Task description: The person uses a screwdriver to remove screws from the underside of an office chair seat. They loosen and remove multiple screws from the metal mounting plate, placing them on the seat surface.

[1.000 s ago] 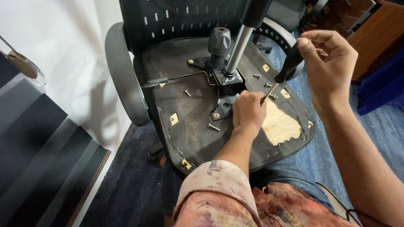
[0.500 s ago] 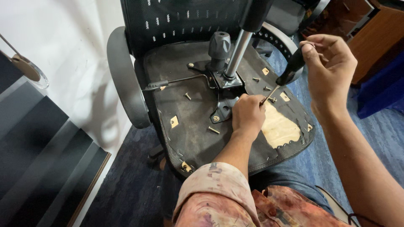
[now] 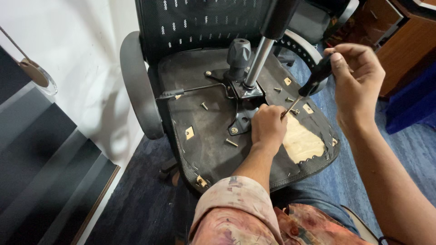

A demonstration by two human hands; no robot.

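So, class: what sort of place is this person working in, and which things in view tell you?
Probably an office or a similar indoor workroom: blue carpet floor, wooden cabinet, and an upturned mesh office chair being worked on with a screwdriver.

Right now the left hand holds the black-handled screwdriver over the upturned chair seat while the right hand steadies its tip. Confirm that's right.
The hands are swapped. In the head view the right hand holds the black-handled screwdriver over the upturned chair seat, and the left hand steadies its tip with its fingers.
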